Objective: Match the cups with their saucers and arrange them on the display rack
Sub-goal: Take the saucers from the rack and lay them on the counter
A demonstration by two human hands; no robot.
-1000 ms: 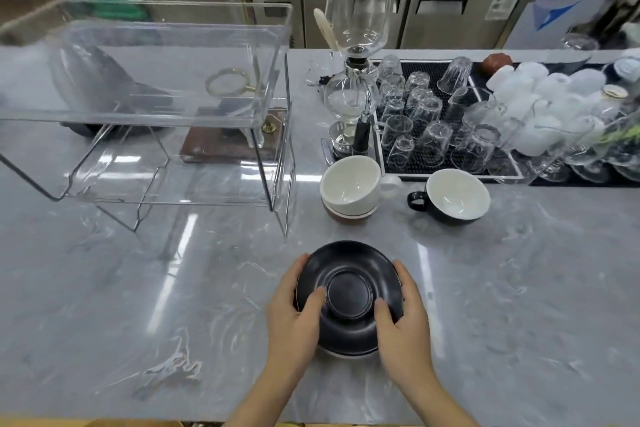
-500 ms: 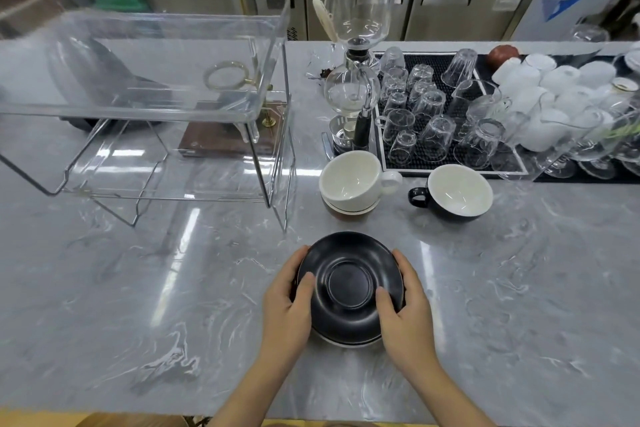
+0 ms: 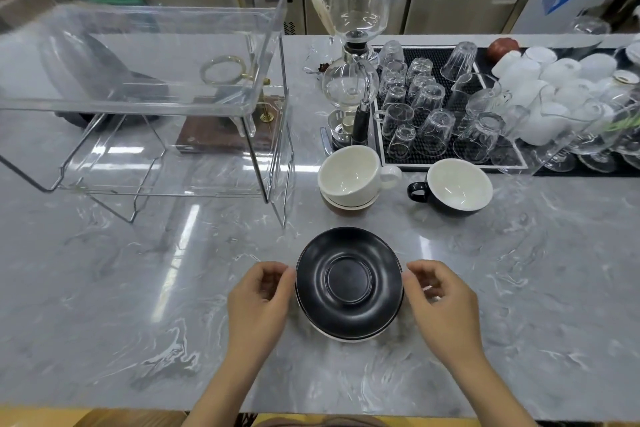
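Observation:
A black saucer (image 3: 349,282) lies on the marble counter in front of me, on top of a white saucer whose rim (image 3: 346,338) shows beneath it. My left hand (image 3: 258,302) pinches the saucer's left rim with curled fingers. On the opposite rim my right hand (image 3: 445,302) does the same. Behind the saucer a white cup (image 3: 349,175) sits stacked on a brown piece (image 3: 346,210). To its right stands a black cup with a white inside (image 3: 457,189). The wire display rack (image 3: 273,163) with clear trays stands at the left, nothing on its shelves.
A glass siphon coffee maker (image 3: 353,80) stands behind the white cup. A black mat (image 3: 433,59) with several upturned glasses lies at the back right, with white cups (image 3: 554,76) and stemmed glasses beyond. The counter's front edge runs just below my forearms.
Both hands have slid outward from the top of the black saucer to its side rims. The thumbs no longer rest on its upper face. The saucer has stayed in place.

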